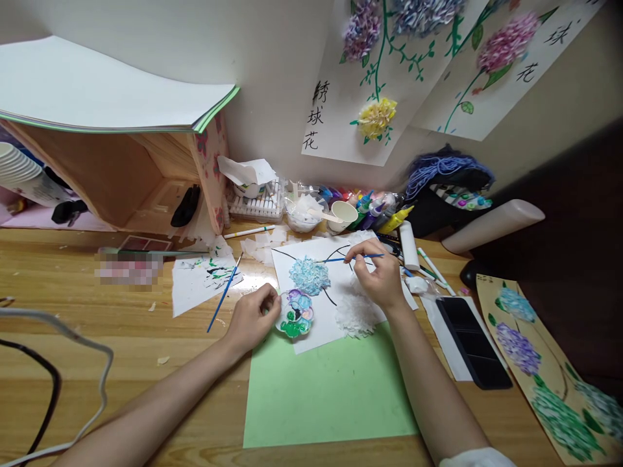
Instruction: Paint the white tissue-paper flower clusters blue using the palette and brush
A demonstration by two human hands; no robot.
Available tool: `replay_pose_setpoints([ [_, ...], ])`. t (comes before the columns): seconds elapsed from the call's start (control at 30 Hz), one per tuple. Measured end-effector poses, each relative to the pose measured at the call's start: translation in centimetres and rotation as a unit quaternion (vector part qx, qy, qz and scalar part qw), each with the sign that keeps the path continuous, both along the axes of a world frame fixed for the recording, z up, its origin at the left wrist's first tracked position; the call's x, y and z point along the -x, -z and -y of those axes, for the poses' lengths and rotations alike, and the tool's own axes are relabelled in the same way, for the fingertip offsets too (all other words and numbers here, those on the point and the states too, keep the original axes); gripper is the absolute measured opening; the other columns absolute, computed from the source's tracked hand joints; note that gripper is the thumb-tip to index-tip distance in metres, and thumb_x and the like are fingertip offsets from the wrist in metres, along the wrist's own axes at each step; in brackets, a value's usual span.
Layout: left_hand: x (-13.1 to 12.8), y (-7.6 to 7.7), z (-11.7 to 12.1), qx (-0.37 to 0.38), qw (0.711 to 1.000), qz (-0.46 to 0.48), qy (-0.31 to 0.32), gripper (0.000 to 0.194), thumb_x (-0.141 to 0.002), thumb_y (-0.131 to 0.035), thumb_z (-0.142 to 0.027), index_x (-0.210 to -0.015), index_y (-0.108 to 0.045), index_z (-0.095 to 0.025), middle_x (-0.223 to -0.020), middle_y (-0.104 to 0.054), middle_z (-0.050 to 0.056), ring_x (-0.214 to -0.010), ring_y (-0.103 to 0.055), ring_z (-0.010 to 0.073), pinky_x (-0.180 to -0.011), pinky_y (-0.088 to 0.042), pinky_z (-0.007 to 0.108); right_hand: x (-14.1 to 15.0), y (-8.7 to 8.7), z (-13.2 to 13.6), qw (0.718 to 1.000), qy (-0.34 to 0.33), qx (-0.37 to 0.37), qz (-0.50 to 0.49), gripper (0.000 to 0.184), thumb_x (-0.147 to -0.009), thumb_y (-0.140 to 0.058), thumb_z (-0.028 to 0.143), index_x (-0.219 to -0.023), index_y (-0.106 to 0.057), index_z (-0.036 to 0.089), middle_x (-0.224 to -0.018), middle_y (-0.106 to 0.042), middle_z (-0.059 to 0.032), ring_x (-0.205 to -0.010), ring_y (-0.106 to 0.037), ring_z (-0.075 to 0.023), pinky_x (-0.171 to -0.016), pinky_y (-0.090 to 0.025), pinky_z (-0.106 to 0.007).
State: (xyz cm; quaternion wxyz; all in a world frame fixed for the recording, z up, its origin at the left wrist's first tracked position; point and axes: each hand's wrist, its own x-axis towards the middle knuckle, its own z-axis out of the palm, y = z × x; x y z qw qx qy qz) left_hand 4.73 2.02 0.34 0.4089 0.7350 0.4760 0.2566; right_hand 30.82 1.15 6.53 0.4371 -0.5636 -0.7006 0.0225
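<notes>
My right hand (376, 272) is closed around a thin blue paintbrush (335, 260), its tip at the upper right of a light-blue paper flower (309, 275). That raised flower is on a white sheet (311, 327) with dark painted stems. My left hand (253, 318) pinches the left edge of a small round paint palette (294, 314), whose wells hold green, blue, purple, pink and black paint. The palette is over the sheet's lower left, just below the blue flower. A white, unpainted paper flower (357, 312) lies on the sheet, partly behind my right wrist.
Green paper (331, 395) lies beneath the sheet. A second brush (224, 292) and a paint-stained paper (195, 285) are left. Paint bottles (374, 207), a paper cup (342, 215) and a pink box (209, 175) stand behind. A phone (473, 340) and a flower panel (545, 370) are right.
</notes>
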Motion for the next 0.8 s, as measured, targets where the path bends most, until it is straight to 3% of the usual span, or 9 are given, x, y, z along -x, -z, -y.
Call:
replay_pose_setpoints([
  [0.3,-0.1,0.1,0.0,-0.004,1.000,0.004,0.000,0.020,-0.087,-0.049,-0.034,-0.072,-0.051,-0.020,-0.061,-0.054,-0.004,-0.056,-0.047,0.0114,-0.055,-0.033,0.023,0.1,-0.1,0.0,1.000,-0.018,-0.019,0.009,0.019,-0.082,-0.048,0.011,-0.072,-0.059,0.023,-0.069,-0.062,-0.0005,-0.072,-0.057,-0.0186,-0.069,-0.044,-0.033],
  [0.43,-0.1,0.1,0.0,-0.008,1.000,0.009,-0.017,0.020,-0.087,-0.049,-0.033,-0.072,-0.051,-0.020,-0.061,-0.053,-0.004,-0.056,-0.048,0.0115,-0.055,-0.034,0.023,0.0,-0.2,0.4,0.998,-0.012,-0.036,-0.042,0.020,-0.085,-0.047,0.014,-0.074,-0.061,0.023,-0.071,-0.063,-0.0016,-0.075,-0.056,-0.0195,-0.071,-0.043,-0.035],
  [0.63,0.0,-0.1,-0.1,-0.002,0.997,0.027,-0.067,0.022,-0.086,-0.049,-0.036,-0.071,-0.049,-0.021,-0.059,-0.050,-0.004,-0.053,-0.046,0.0115,-0.053,-0.033,0.024,0.5,-0.9,1.3,0.977,-0.163,0.037,-0.134,0.024,-0.091,-0.045,0.019,-0.072,-0.061,0.022,-0.066,-0.061,-0.0008,-0.066,-0.055,-0.0172,-0.065,-0.043,-0.034],
  [0.8,0.0,-0.1,0.0,0.003,0.996,0.041,-0.079,0.022,-0.086,-0.049,-0.037,-0.071,-0.049,-0.021,-0.060,-0.050,-0.004,-0.053,-0.046,0.0116,-0.053,-0.034,0.024,2.0,-1.2,1.4,0.982,-0.172,0.027,-0.068,0.021,-0.088,-0.045,0.014,-0.075,-0.061,0.021,-0.068,-0.062,-0.0012,-0.069,-0.055,-0.0165,-0.066,-0.044,-0.033],
])
